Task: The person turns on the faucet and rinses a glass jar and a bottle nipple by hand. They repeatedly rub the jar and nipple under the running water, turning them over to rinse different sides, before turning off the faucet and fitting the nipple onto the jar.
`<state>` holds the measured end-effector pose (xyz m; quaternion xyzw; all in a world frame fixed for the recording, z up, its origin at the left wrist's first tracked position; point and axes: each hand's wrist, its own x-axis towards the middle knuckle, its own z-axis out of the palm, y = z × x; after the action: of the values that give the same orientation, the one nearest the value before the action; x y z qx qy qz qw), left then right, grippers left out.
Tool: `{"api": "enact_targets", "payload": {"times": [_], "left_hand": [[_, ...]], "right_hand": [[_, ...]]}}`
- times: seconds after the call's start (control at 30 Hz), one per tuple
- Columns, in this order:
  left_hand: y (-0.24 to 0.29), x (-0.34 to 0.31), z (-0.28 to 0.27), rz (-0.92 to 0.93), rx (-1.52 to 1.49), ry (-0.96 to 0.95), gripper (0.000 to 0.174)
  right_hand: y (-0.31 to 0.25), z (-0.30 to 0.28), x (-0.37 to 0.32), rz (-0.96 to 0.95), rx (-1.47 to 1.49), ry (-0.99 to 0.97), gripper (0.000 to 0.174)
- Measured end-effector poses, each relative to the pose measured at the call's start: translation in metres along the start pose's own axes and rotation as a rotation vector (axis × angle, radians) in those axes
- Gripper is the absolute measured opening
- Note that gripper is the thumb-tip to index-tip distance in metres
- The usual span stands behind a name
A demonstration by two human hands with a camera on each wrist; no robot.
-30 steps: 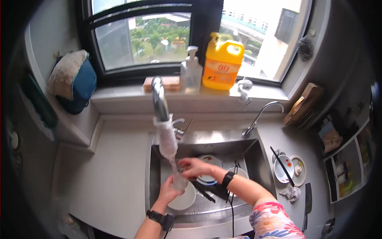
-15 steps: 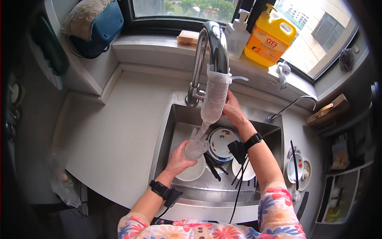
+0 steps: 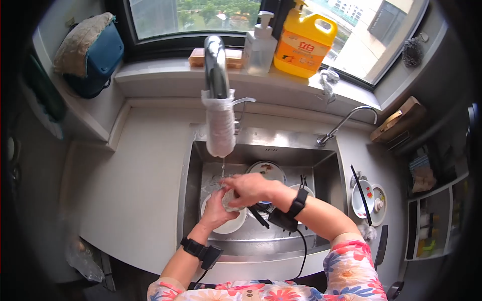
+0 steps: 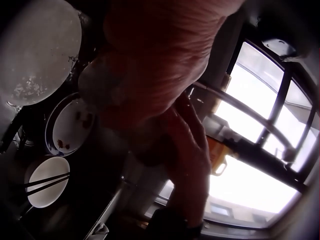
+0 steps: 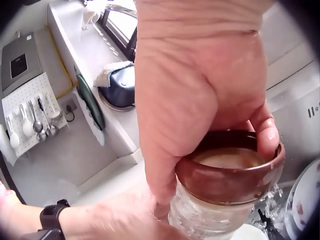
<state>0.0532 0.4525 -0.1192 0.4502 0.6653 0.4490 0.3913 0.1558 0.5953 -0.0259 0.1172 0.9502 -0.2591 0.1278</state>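
left hand [image 3: 215,211] gripping glass [image 5: 216,216] from below | right hand [image 3: 251,188] clamping its rim | both hovering over sink [image 3: 261,149] front-left corner

A clear glass [image 3: 232,199] is shown just below the centre of the head view, held over the sink [image 3: 190,200]. In the right wrist view it is seen at the lower right. Its wall is patterned and wet, and its round rim is tinted brown. It is kept roughly upright, mouth uppermost. Its lower part is gripped from the lower left by the left hand [image 3: 216,211], and its rim is pinched from above by the right hand [image 3: 251,188]. In the head view most of it is hidden between the hands.
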Motion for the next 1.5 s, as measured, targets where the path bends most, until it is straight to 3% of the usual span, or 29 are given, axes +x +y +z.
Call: {"api": "enact_targets", "payload": {"times": [0.03, 0.2, 0.33, 0.4, 0.47, 0.53, 0.6, 0.73, 0.8, 0.9, 0.93, 1.03, 1.13, 1.2, 1.27, 1.33, 1.4, 1.47, 1.5], "left_hand": [[-0.002, -0.003, 0.003, 0.022, 0.157, -0.020, 0.079], [0.009, -0.016, 0.007, -0.019, 0.188, -0.102, 0.077], [0.025, -0.023, 0.007, -0.030, 0.198, -0.169, 0.075], [0.012, -0.022, 0.004, -0.060, 0.040, -0.199, 0.076], [0.004, -0.025, 0.006, -0.033, 0.133, -0.194, 0.076], [0.007, -0.019, 0.004, -0.028, 0.236, -0.210, 0.077], [0.016, -0.026, 0.000, -0.129, -0.125, -0.258, 0.075], [0.018, -0.025, 0.006, -0.077, -0.189, -0.212, 0.075], [0.023, -0.024, 0.011, -0.050, -0.183, -0.188, 0.076], [0.027, -0.023, 0.013, -0.102, -0.405, -0.235, 0.074], [0.026, -0.023, 0.014, -0.136, -0.469, -0.225, 0.073], [0.031, -0.025, 0.013, -0.098, -0.597, -0.241, 0.070], [0.040, -0.027, 0.013, -0.083, -0.522, -0.280, 0.070], [0.044, -0.029, 0.015, -0.119, -0.500, -0.318, 0.069], [0.052, -0.036, 0.014, -0.164, -0.477, -0.358, 0.069], [0.068, -0.040, 0.009, -0.189, -0.488, -0.433, 0.072], [0.060, -0.037, 0.011, -0.193, -0.565, -0.480, 0.070], [0.029, -0.025, 0.026, -0.281, -0.224, -0.368, 0.063], [0.033, -0.029, 0.026, -0.176, -0.174, -0.343, 0.061]], "right_hand": [[-0.005, 0.004, -0.001, 0.024, -0.013, -0.060, 0.076], [-0.014, 0.017, -0.022, 0.056, -0.102, -0.191, 0.093], [-0.024, 0.007, -0.039, 0.094, -0.163, -0.274, 0.093], [-0.008, 0.009, -0.047, 0.049, 0.245, -0.103, 0.089], [0.025, 0.054, -0.043, 0.212, 0.478, -0.134, 0.082], [0.012, 0.040, -0.056, 0.087, 0.528, 0.003, 0.079], [0.005, 0.010, -0.072, 0.159, 0.785, 0.166, 0.073], [0.013, 0.022, -0.071, 0.219, 1.698, 0.781, 0.050], [0.000, 0.047, -0.064, 0.216, 1.657, 0.826, 0.046], [-0.012, 0.069, -0.064, 0.105, 1.502, 0.864, 0.047], [-0.010, 0.074, -0.068, 0.112, 1.465, 0.773, 0.050], [-0.015, 0.081, -0.081, 0.149, 1.154, 0.686, 0.058], [-0.014, 0.088, -0.084, 0.110, 0.775, 0.737, 0.067], [-0.015, 0.086, -0.084, 0.139, 0.843, 0.703, 0.069], [-0.023, 0.082, -0.088, 0.150, 1.136, 0.589, 0.068], [-0.038, 0.074, -0.101, 0.103, 1.039, 0.650, 0.066], [-0.029, 0.083, -0.097, 0.100, 1.296, 0.628, 0.067], [-0.003, 0.112, -0.076, 0.401, 1.435, 0.582, 0.066], [-0.006, 0.117, -0.073, 0.351, 1.234, 0.635, 0.065]]}}
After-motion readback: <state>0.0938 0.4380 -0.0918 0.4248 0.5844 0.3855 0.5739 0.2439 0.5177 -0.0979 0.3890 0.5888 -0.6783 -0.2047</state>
